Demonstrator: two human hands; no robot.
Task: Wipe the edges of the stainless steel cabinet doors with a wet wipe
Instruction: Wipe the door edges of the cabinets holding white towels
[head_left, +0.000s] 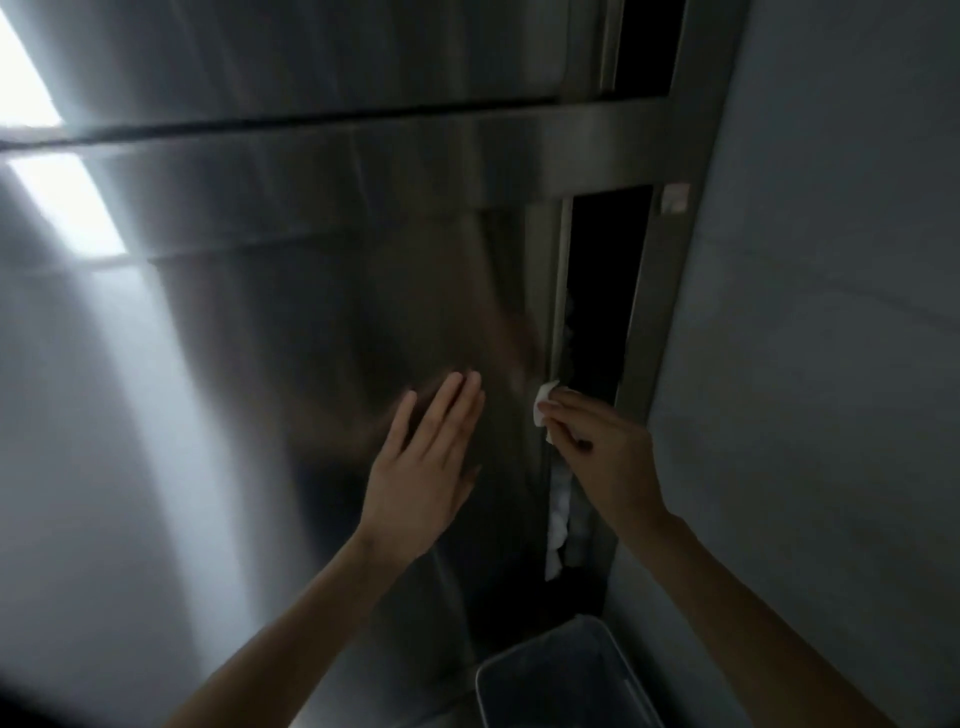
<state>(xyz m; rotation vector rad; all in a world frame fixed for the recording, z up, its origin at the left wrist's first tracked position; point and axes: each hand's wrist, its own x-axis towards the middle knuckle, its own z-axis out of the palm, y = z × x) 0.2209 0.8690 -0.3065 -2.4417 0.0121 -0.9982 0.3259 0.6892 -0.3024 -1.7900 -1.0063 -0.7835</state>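
Note:
A tall stainless steel cabinet door (322, 364) fills the view, its right edge (551, 291) standing beside a dark gap. My left hand (426, 467) lies flat on the door face with straight fingers. My right hand (602, 457) pinches a small white wet wipe (543, 405) against the door's right edge, about halfway down. Below that hand, something white (558, 519) hangs along the edge; I cannot tell what it is.
A second door (311, 47) sits above, separated by a steel crossbar (363, 150). A grey wall (831, 364) stands close on the right. A grey bin (566, 675) stands on the floor below the gap. A small white tag (675, 197) sits on the frame.

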